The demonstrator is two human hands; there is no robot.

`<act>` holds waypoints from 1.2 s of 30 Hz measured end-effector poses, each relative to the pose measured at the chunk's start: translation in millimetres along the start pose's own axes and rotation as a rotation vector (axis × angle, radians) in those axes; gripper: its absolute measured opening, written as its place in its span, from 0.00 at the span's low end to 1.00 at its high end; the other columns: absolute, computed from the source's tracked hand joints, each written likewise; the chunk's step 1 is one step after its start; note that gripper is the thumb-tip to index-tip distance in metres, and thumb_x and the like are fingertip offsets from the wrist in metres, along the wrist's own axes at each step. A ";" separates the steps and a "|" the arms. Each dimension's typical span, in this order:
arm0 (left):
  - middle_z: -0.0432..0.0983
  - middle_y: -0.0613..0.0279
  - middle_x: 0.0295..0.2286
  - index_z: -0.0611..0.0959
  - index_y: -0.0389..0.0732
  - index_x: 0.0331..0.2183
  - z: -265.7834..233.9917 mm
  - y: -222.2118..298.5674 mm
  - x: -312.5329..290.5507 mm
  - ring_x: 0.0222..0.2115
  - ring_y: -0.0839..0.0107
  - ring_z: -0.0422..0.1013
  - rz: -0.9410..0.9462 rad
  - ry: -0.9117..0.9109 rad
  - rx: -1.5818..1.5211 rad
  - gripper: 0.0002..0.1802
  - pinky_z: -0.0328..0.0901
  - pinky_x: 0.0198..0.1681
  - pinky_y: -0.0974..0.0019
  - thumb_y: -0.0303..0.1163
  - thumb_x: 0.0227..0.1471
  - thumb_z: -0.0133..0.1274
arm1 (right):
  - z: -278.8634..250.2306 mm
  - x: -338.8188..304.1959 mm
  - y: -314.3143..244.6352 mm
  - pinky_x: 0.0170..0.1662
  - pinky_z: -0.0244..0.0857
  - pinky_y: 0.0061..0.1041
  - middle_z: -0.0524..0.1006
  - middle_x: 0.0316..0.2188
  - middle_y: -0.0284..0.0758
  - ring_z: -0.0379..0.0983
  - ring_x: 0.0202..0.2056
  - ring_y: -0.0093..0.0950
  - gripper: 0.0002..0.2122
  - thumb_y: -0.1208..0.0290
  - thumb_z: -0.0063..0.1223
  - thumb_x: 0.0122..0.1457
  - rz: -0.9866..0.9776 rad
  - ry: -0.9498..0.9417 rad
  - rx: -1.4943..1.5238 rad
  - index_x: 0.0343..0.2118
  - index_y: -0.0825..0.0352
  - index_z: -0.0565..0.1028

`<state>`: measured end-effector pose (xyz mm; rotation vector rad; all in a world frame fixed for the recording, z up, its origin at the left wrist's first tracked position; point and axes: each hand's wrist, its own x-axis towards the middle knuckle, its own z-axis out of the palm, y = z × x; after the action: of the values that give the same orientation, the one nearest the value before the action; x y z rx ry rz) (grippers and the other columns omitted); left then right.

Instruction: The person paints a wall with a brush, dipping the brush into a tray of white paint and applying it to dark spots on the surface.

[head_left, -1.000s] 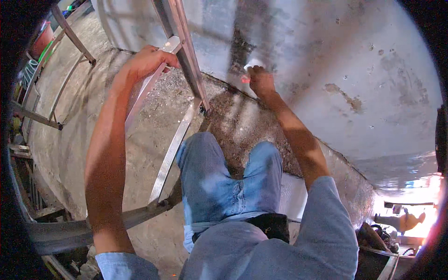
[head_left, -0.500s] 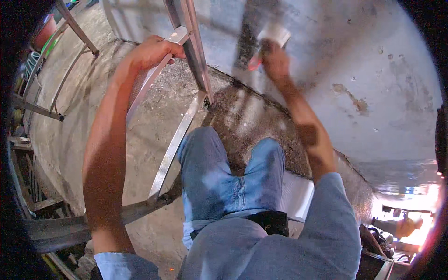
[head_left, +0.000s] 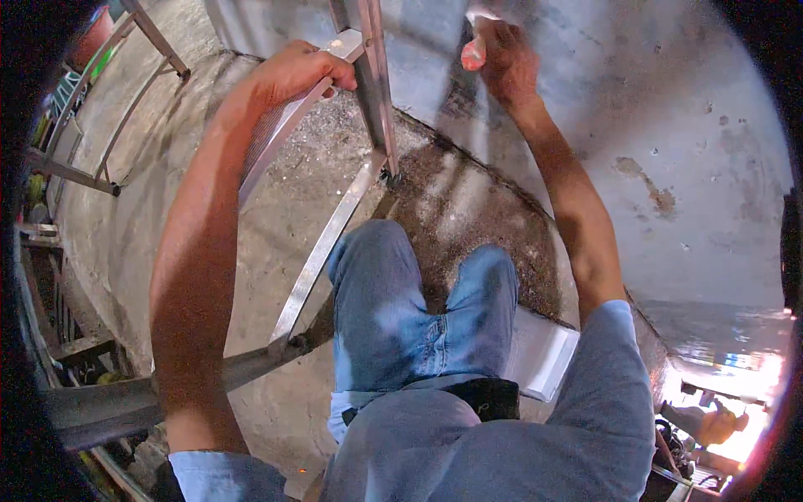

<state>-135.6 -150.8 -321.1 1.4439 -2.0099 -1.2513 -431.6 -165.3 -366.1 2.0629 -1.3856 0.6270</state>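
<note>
My left hand (head_left: 305,71) is closed around the end of a ribbed metal step (head_left: 280,138) on an aluminium stepladder (head_left: 374,92). My right hand (head_left: 508,63) reaches up against the grey wall (head_left: 619,100). It is closed on a hand tool with a red handle (head_left: 473,54) and a wide pale head. The fingers and the upper picture edge hide much of that head, so I cannot tell whether it is a brush or a scraper.
Below the wall, a dark, stained strip of floor (head_left: 468,217) runs in front of my knees. Another metal frame (head_left: 138,63) stands at the far left. A pale ribbed panel (head_left: 544,356) lies beside my right thigh. At the lower right, a person's hand (head_left: 719,424) shows in bright light.
My right hand and the red-handled tool have moved up along the wall; the pale head is now mostly hidden. My left hand keeps its grip on the step while the view shifts slightly.
</note>
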 end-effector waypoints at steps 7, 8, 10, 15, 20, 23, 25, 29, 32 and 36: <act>0.71 0.62 0.18 0.78 0.35 0.19 -1.3 8.4 -9.7 0.20 0.75 0.66 -0.002 -0.060 0.046 0.13 0.60 0.25 0.73 0.37 0.30 0.54 | 40.3 -117.7 -27.7 0.35 0.64 0.29 0.71 0.34 0.35 0.67 0.35 0.32 0.10 0.68 0.44 0.45 -0.042 -0.404 0.160 0.31 0.62 0.72; 0.71 0.61 0.18 0.78 0.35 0.20 -1.9 5.8 -7.7 0.19 0.75 0.66 -0.022 -0.062 0.020 0.14 0.60 0.24 0.73 0.37 0.29 0.54 | 26.9 -132.8 -32.6 0.35 0.64 0.29 0.70 0.34 0.35 0.67 0.35 0.32 0.09 0.67 0.42 0.47 0.257 -0.394 0.244 0.30 0.63 0.72; 0.71 0.61 0.18 0.78 0.35 0.20 2.2 -3.4 -2.2 0.19 0.75 0.66 -0.028 -0.045 -0.059 0.14 0.60 0.24 0.74 0.36 0.29 0.54 | 4.8 -168.5 -21.7 0.35 0.64 0.29 0.70 0.35 0.36 0.67 0.35 0.31 0.10 0.65 0.41 0.50 0.590 -0.380 0.321 0.28 0.63 0.72; 0.66 0.67 0.12 0.74 0.39 0.14 4.0 -1.7 4.9 0.14 0.77 0.61 0.031 -0.070 0.022 0.12 0.55 0.23 0.75 0.39 0.33 0.50 | -57.7 -275.7 33.1 0.41 0.56 0.29 0.71 0.30 0.35 0.65 0.36 0.29 0.13 0.61 0.39 0.51 0.706 0.041 0.547 0.26 0.66 0.71; 0.66 0.59 0.38 0.71 0.36 0.36 16.1 24.7 -39.4 0.39 0.66 0.62 0.145 -0.029 -0.015 0.24 0.52 0.46 0.67 0.44 0.39 0.45 | -171.0 -451.1 50.4 0.48 0.44 0.27 0.72 0.27 0.33 0.63 0.36 0.26 0.13 0.61 0.43 0.49 1.107 -0.069 0.280 0.24 0.67 0.71; 0.64 0.60 0.41 0.70 0.37 0.39 -26.8 -30.1 15.8 0.41 0.67 0.60 0.048 -0.295 -0.220 0.26 0.53 0.46 0.66 0.46 0.42 0.44 | -225.4 -566.1 36.2 0.49 0.44 0.29 0.73 0.26 0.31 0.66 0.34 0.26 0.13 0.61 0.43 0.49 1.305 -0.207 -0.137 0.25 0.67 0.72; 0.63 0.60 0.42 0.69 0.37 0.41 -35.3 -45.0 32.5 0.42 0.68 0.59 -0.009 -0.349 -0.219 0.28 0.51 0.47 0.66 0.47 0.41 0.44 | -263.4 -646.6 14.4 0.50 0.44 0.31 0.74 0.26 0.32 0.68 0.32 0.28 0.13 0.61 0.43 0.49 1.336 -0.359 -0.342 0.26 0.66 0.73; 0.61 0.60 0.43 0.67 0.36 0.43 -63.9 -69.3 53.0 0.44 0.67 0.57 -0.071 -0.325 -0.122 0.31 0.48 0.49 0.65 0.48 0.40 0.45 | -278.6 -684.3 -30.0 0.36 0.57 0.37 0.72 0.25 0.42 0.69 0.28 0.39 0.22 0.54 0.45 0.45 1.542 -0.424 -0.406 0.34 0.71 0.66; 0.60 0.60 0.44 0.66 0.37 0.43 -55.9 -65.6 48.4 0.44 0.66 0.56 -0.110 -0.308 -0.160 0.31 0.47 0.49 0.64 0.48 0.40 0.45 | -293.7 -693.2 -48.4 0.31 0.60 0.38 0.72 0.23 0.45 0.69 0.26 0.41 0.25 0.51 0.44 0.46 1.706 -0.464 -0.439 0.35 0.73 0.64; 0.59 0.60 0.45 0.65 0.37 0.44 -56.3 -57.9 44.5 0.45 0.65 0.54 -0.141 -0.289 -0.161 0.31 0.47 0.49 0.64 0.48 0.40 0.45 | -296.4 -675.9 -52.3 0.30 0.60 0.34 0.72 0.22 0.42 0.69 0.26 0.40 0.17 0.54 0.43 0.47 2.026 -0.143 -0.208 0.26 0.65 0.72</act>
<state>-80.6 -220.3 -346.8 1.4149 -1.9526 -1.7271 -641.1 502.8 -605.1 -0.1461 -3.0444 0.8647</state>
